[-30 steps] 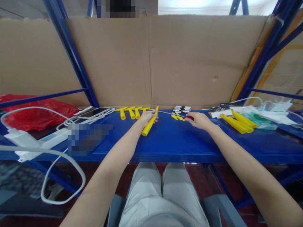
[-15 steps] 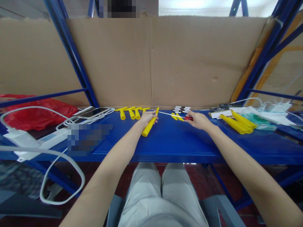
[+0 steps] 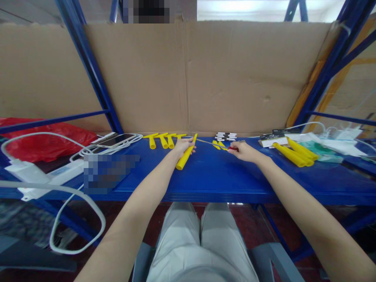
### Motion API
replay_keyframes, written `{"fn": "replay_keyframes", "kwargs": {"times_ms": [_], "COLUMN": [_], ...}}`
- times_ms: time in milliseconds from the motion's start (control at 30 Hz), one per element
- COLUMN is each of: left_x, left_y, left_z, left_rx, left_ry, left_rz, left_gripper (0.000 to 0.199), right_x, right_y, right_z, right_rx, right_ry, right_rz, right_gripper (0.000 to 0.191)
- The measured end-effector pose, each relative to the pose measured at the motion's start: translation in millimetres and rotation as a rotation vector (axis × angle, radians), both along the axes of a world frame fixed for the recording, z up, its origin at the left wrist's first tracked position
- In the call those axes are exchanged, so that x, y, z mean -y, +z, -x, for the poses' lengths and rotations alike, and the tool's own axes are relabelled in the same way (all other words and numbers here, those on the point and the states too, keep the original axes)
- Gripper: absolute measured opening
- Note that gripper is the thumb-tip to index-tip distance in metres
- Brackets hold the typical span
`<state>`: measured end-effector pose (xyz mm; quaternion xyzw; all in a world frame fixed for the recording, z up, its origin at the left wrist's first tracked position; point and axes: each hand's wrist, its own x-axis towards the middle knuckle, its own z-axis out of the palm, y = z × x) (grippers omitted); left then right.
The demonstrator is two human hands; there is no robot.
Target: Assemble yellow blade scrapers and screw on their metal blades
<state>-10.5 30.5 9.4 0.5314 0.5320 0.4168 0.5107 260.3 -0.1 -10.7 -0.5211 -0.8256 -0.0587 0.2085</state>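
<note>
My left hand (image 3: 182, 146) is closed around a yellow T-shaped handle (image 3: 184, 159), whose round tube end points toward me above the blue tabletop. My right hand (image 3: 246, 151) grips the red handle of a screwdriver (image 3: 212, 143). Its long metal shaft reaches left to the crosspiece of the yellow part; my left fingers hide part of that spot, so I cannot tell how the tip sits. Several similar yellow T-shaped handles (image 3: 152, 142) stand in a row left of my left hand. Small flat yellow pieces (image 3: 216, 145) lie behind the screwdriver, near a stack of black-and-white pieces (image 3: 225, 136).
Yellow tubes (image 3: 289, 155) and printed black-and-white cards (image 3: 273, 141) lie at the right. On the left are a red plastic bag (image 3: 49, 139), a white power strip (image 3: 63, 174) and coiled white cables. A cardboard wall (image 3: 235, 78) closes off the back.
The fingers of my right hand have shifted on the screwdriver handle, and the shaft now slopes slightly lower at the handle end. My left hand and the yellow handle have stayed in place.
</note>
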Motion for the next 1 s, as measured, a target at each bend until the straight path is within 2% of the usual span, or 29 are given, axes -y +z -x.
{"fn": "replay_keyframes", "kwargs": {"times_ms": [167,600,767,867,1000], "left_x": [2,-1,1,2,0], "left_y": [0.4,0.4,1.7,1.7,-0.9], "left_z": [-1,1,0,0,0], "left_rx": [0.002,0.006,-0.004,-0.017,-0.037], "left_ry": [-0.020,-0.025,-0.027,-0.026,-0.026], "left_rz": [0.003,-0.004,-0.012,-0.024,-0.041], "left_gripper": [0.050,0.053,0.054,0.054,0.053], "right_x": [-3,7,5,6,8], "right_y": [-3.3,5.6,5.0,4.4,3.6], "right_z": [-4,3,2,2,4], "right_rx": [-0.066,0.052,0.025,-0.073,-0.250], "right_ry": [-0.022,-0.053,-0.031,-0.002,-0.002], "right_rz": [-0.019,0.013,0.022,0.115,0.368], "right_gripper": [0.021,0.021,0.023,0.025,0.027]}}
